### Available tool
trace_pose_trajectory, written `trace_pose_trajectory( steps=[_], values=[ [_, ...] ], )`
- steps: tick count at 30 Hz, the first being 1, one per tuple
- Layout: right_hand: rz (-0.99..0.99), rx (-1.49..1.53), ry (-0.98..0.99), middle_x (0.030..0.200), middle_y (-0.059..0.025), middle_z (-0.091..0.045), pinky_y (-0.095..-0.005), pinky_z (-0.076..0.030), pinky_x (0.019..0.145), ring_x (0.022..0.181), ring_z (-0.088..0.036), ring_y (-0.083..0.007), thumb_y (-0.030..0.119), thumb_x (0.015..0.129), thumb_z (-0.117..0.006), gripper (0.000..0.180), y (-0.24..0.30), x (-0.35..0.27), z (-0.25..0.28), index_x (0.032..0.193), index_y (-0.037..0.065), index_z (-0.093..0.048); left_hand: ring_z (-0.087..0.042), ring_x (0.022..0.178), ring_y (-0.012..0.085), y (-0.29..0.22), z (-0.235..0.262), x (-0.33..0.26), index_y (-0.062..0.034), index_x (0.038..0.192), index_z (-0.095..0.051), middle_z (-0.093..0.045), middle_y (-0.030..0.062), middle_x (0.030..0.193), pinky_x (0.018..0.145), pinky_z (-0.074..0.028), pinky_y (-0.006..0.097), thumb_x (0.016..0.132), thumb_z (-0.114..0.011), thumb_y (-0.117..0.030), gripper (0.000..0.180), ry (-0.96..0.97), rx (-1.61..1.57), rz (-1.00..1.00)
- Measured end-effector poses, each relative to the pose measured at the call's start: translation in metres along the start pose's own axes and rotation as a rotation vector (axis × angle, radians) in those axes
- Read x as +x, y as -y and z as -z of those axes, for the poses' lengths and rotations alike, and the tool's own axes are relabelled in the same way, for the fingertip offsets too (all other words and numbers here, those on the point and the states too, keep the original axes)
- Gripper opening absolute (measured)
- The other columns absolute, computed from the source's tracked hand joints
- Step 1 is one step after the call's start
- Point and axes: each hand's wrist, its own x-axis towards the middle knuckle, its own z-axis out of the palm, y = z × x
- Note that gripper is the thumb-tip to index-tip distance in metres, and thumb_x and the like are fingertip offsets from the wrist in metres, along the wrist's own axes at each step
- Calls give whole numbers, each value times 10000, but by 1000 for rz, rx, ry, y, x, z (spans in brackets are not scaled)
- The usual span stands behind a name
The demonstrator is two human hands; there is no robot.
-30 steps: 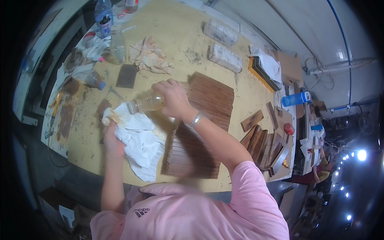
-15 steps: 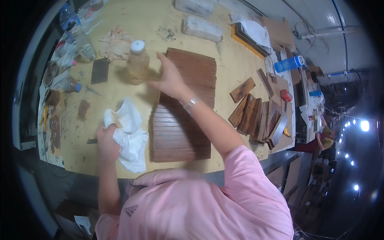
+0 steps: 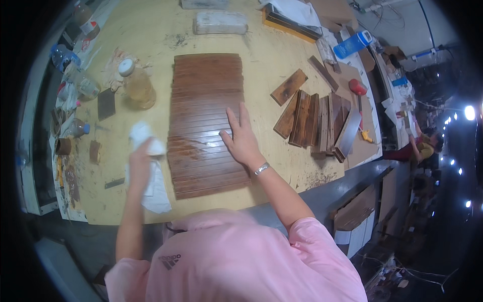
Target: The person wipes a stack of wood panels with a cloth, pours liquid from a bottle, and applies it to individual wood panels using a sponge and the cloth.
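A slatted brown wood panel (image 3: 201, 121) lies flat on the yellowish worktable (image 3: 276, 171), with a shiny, wet-looking patch on its near half. My right hand (image 3: 242, 140) rests on the panel's right side, fingers spread and holding nothing. To the left of the panel, my left hand (image 3: 140, 163) is closed on a crumpled white cloth (image 3: 157, 194); motion smears it a little. Beyond that hand stands a clear bottle (image 3: 140, 89) of pale yellowish liquid with a white cap. A dark flat rectangular pad (image 3: 106, 104) lies left of the bottle.
Several loose wood strips (image 3: 307, 118) are piled at the right, near a red round object (image 3: 357, 87) and a blue bottle (image 3: 352, 44). Plastic bottles (image 3: 83, 83) line the left edge. A pale wrapped block (image 3: 220, 23) lies at the back. A person (image 3: 420, 146) is farther off, right.
My right hand has moved from beside the capped bottle onto the panel's right side. My left hand still holds the cloth, now gathered differently. The whole view has turned slightly.
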Motion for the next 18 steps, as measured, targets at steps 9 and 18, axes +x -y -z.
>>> trace_pose_trajectory(
  steps=[9,18],
  values=[
    [31,-24,-40,1607,-271,-141,-425,-300,1170,1471,-210,-437,301,922,-651,676,-10,0,-6,1497,70,-382,-582,1240,296,-47,-80,-41,-95,1192,-687,-645,106,1302,1109,-403,401,796,-519,57,456,237,555,-713],
    [205,-106,53,1590,-293,-170,-590,-186,1174,1476,-190,-443,529,800,-720,988,17,-47,29,1504,-23,-300,-644,1152,289,-47,-33,-58,-10,1264,-640,-679,173,1230,1036,-461,362,866,-484,24,429,-207,231,-238]
  ],
)
